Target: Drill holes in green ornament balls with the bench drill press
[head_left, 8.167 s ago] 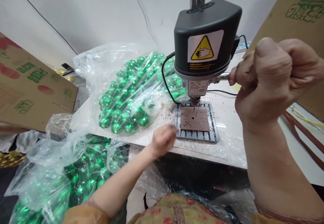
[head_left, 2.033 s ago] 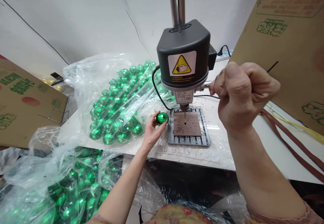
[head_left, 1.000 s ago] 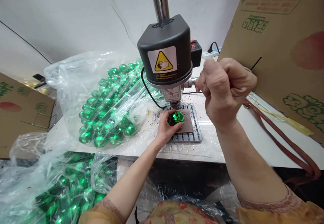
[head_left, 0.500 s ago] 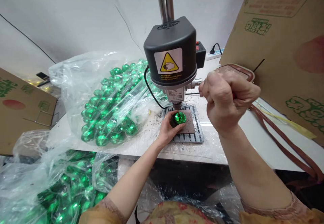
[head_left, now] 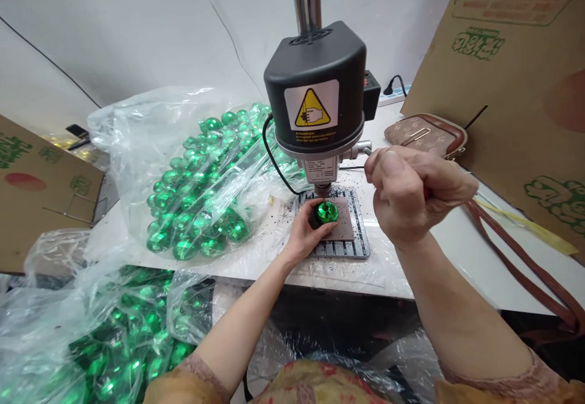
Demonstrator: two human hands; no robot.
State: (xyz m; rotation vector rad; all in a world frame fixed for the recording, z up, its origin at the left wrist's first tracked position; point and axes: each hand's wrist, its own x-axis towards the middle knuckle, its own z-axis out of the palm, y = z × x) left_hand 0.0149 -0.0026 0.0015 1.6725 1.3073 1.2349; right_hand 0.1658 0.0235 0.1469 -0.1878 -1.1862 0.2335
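A small drill press [head_left: 315, 87] with a black motor housing and a yellow warning sticker stands on the table. Under its chuck, my left hand [head_left: 305, 228] grips a shiny green faceted ball [head_left: 327, 211] between thumb and fingers. The ball rests on a brown square board [head_left: 343, 224] over the slotted metal base [head_left: 361, 242]. The drill bit meets the top of the ball; how deep it sits I cannot tell. My right hand [head_left: 411, 191] is closed in a fist around the press's feed handle [head_left: 364, 148], at the right of the housing.
A clear plastic bag [head_left: 137, 130] of many green balls [head_left: 187, 209] lies left on the table. Another bag of green balls [head_left: 132, 331] sits lower left, below the table edge. A patterned purse [head_left: 423, 133] and cardboard boxes [head_left: 516, 117] are at right. Dark shavings surround the base.
The view has shifted slightly, so the press appears a little further right. My right hand appears slightly lower on the handle side. My left hand still holds the ball in place.
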